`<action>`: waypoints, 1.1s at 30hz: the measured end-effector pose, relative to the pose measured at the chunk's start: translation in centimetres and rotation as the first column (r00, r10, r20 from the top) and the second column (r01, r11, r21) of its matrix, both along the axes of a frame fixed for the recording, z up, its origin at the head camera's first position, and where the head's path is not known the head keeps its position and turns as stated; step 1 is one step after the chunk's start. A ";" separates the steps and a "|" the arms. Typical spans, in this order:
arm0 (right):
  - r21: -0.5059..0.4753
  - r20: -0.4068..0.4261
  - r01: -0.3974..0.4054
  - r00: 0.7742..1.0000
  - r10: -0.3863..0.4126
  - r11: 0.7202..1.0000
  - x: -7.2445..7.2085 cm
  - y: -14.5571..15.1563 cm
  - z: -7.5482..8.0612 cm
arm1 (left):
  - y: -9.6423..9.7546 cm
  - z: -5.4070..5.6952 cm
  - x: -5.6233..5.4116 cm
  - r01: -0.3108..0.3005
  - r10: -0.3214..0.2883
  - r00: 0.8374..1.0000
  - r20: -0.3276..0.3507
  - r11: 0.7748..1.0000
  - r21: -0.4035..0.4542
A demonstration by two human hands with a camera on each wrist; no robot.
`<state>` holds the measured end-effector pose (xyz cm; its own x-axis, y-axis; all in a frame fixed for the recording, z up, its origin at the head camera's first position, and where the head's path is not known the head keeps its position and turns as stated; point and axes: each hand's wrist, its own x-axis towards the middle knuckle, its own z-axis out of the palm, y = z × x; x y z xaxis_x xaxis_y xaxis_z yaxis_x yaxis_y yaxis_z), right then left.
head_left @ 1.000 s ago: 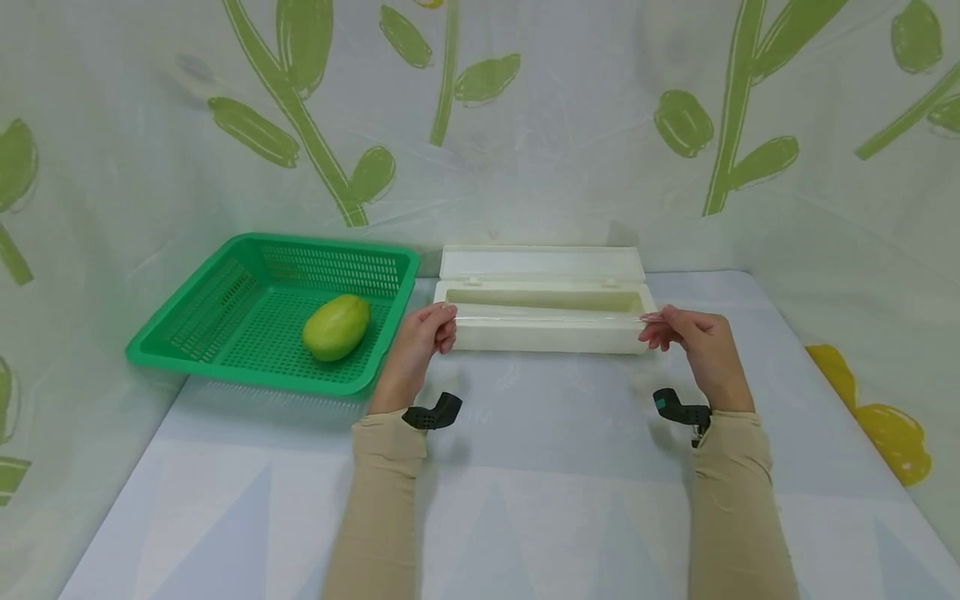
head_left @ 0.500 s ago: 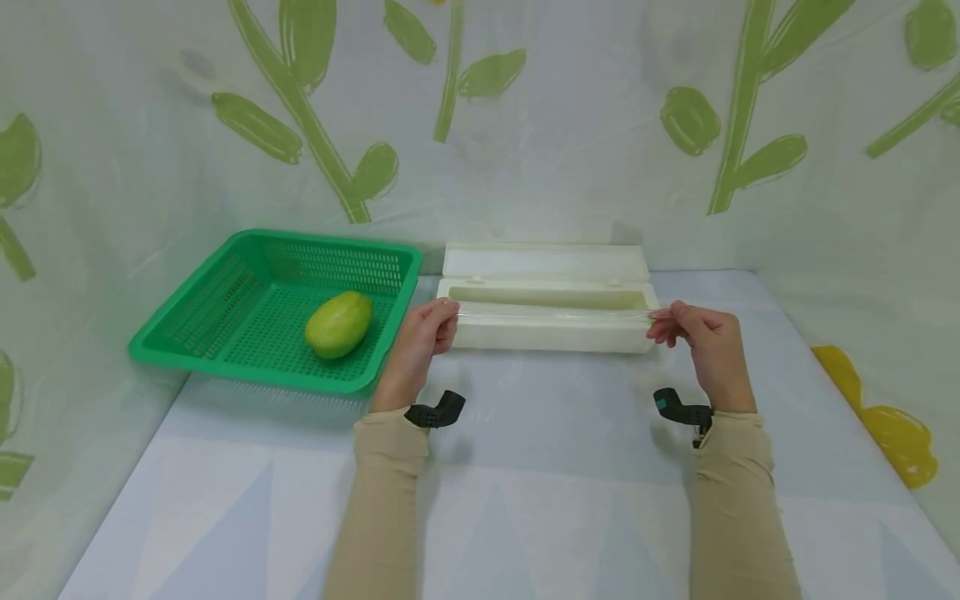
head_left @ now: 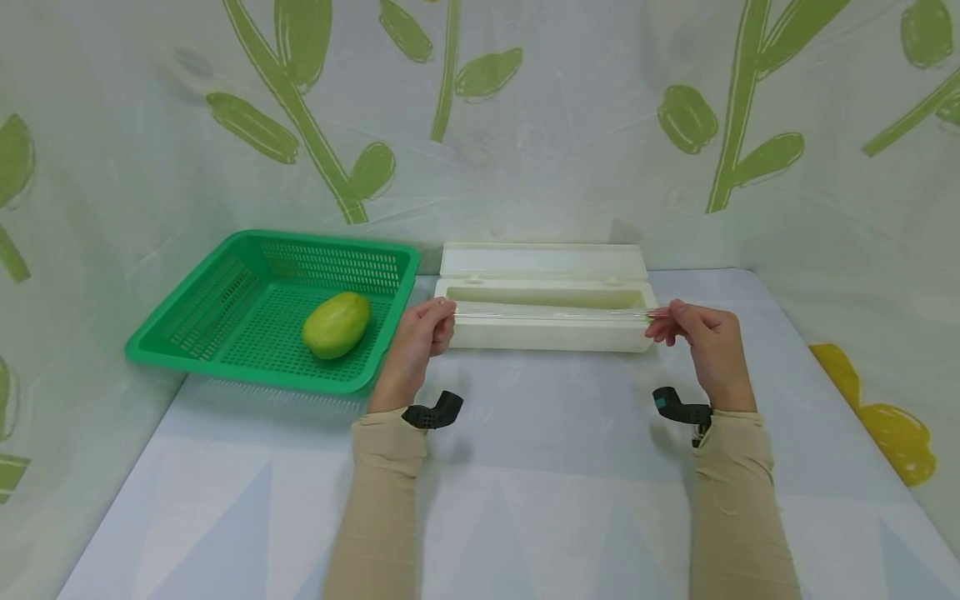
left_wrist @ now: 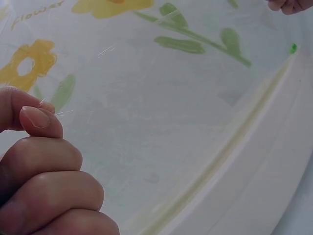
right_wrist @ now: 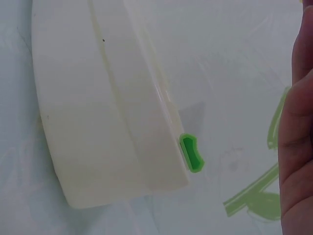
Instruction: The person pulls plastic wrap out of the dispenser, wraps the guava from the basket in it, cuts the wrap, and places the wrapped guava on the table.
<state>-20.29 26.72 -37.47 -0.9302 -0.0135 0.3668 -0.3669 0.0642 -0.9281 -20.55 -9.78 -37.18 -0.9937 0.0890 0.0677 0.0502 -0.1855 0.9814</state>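
Note:
A long white cling film dispenser box [head_left: 547, 337] stands at the back of the table, its lid [head_left: 543, 261] tipped back. Clear cling film [head_left: 551, 314] stretches between both hands along the box's front edge. At the box's left end my left hand [head_left: 416, 346] pinches one corner of the film between thumb and forefinger; the left wrist view shows its other fingers [left_wrist: 61, 191] curled. My right hand [head_left: 705, 342] pinches the film's other corner, just past the box's right end. In the right wrist view only part of that hand shows, beside a green slider [right_wrist: 191, 153] on the box's edge.
Left of the box stands a green perforated basket [head_left: 240, 381] with a yellow-green fruit [head_left: 337, 325], papaya-like, inside. My left forearm lies close to the basket's right side. A pale printed cloth covers the table [head_left: 558, 517], and a leaf-patterned curtain [head_left: 555, 183] hangs behind.
My right hand has shifted slightly right and up, drawing the film tauter and a little above the box's front edge. The left hand stays almost in place, still pinching the film.

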 end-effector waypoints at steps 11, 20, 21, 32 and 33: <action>0.002 -0.003 0.003 1.000 -0.003 1.000 0.3 -0.1 0.4 | -0.3 0.0 0.1 0.012 -0.013 1.000 -0.017 1.000 -0.010; -0.010 -0.017 0.013 1.000 -0.013 1.000 0.5 -0.2 0.8 | -0.3 0.1 0.2 0.013 -0.014 0.999 -0.038 0.999 -0.033; -0.009 -0.020 0.015 1.000 -0.015 1.000 0.5 -0.2 0.9 | -0.2 0.2 0.2 0.011 -0.013 0.999 -0.044 0.999 -0.034; 0.035 -0.008 0.070 0.998 -0.069 0.997 0.8 -0.4 1.3 | -0.1 0.7 0.5 0.012 -0.013 0.996 -0.089 1.000 -0.012; 0.038 -0.007 0.075 0.997 -0.074 0.996 0.9 -0.4 1.3 | -0.1 0.9 0.6 0.011 -0.012 0.996 -0.090 1.000 -0.013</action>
